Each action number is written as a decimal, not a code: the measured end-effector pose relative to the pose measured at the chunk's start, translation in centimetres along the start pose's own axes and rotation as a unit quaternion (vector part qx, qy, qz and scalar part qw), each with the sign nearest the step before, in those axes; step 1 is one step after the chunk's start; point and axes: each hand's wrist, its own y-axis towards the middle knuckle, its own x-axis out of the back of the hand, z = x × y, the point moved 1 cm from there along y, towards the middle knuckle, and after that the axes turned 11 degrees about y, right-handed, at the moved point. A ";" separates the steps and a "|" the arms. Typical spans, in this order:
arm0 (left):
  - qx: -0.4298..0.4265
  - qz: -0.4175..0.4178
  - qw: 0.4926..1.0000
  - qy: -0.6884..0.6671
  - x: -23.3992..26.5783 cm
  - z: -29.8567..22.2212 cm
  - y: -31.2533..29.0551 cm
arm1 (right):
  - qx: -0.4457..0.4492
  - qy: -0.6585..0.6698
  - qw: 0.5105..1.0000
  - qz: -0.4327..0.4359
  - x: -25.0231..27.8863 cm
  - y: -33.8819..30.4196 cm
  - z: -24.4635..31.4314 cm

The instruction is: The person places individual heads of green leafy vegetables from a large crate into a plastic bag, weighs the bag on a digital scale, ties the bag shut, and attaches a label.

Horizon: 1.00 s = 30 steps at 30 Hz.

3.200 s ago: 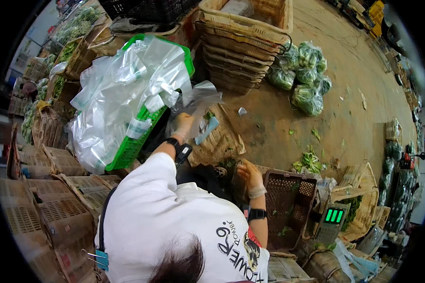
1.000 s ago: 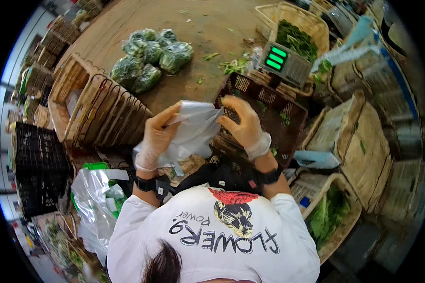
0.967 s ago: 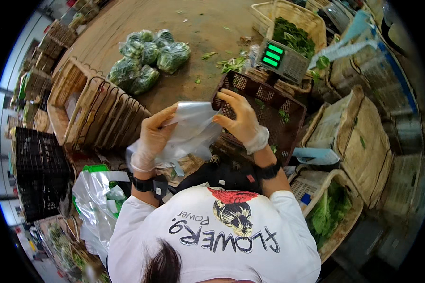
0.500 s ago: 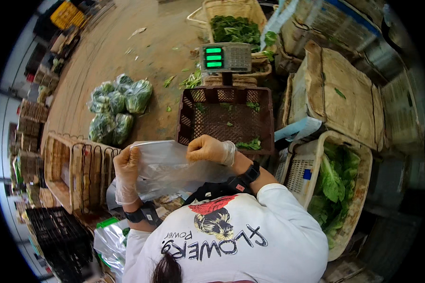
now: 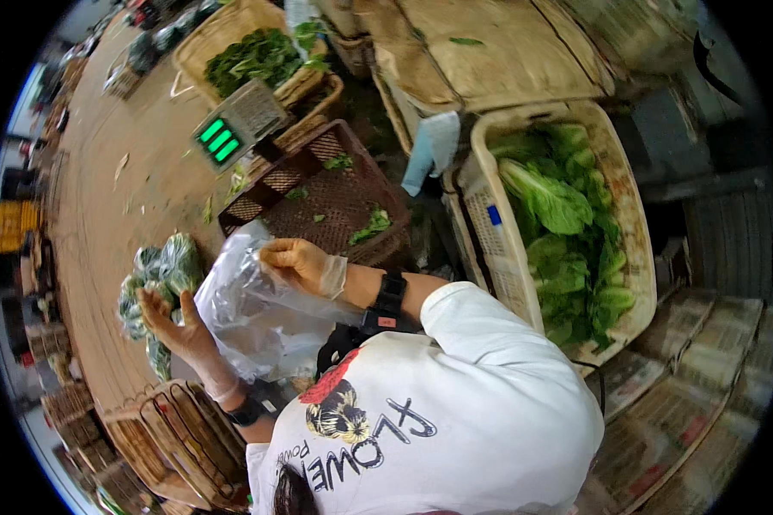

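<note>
A clear plastic bag hangs in front of my body, its upper edge gripped by my right hand, whose fingers are closed. My left hand is beside the bag with fingers spread and nothing in them. Both hands wear thin see-through gloves. Beyond the bag stands a brown plastic crate with a few leaf scraps inside, next to a scale display with green lit digits. On the right, a cream crate holds leafy lettuce.
Several bagged vegetables lie on the floor at left. A worn crate with wire hoops stands near my left forearm. At the back are a crate of dark greens and a large covered box.
My left hand has let go of the bag and opened. My right hand still holds it. The view has turned right, bringing the lettuce crate further into sight.
</note>
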 end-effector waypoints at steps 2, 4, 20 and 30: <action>0.203 0.166 0.925 -0.275 -1.3 -0.2 -2.8 | 0.021 -0.132 0.991 0.027 0.3 -0.5 1.3; 0.240 0.409 0.828 -0.300 -2.1 -3.2 -4.4 | 0.089 -0.173 0.980 0.049 0.4 -0.2 0.4; 0.181 0.377 0.857 -0.300 -3.8 -7.2 -6.3 | -0.027 -0.005 0.994 0.102 0.5 -0.6 0.1; 0.137 0.380 0.891 -0.209 -5.1 -8.3 -5.6 | 0.054 -0.199 0.969 0.135 1.9 0.5 2.1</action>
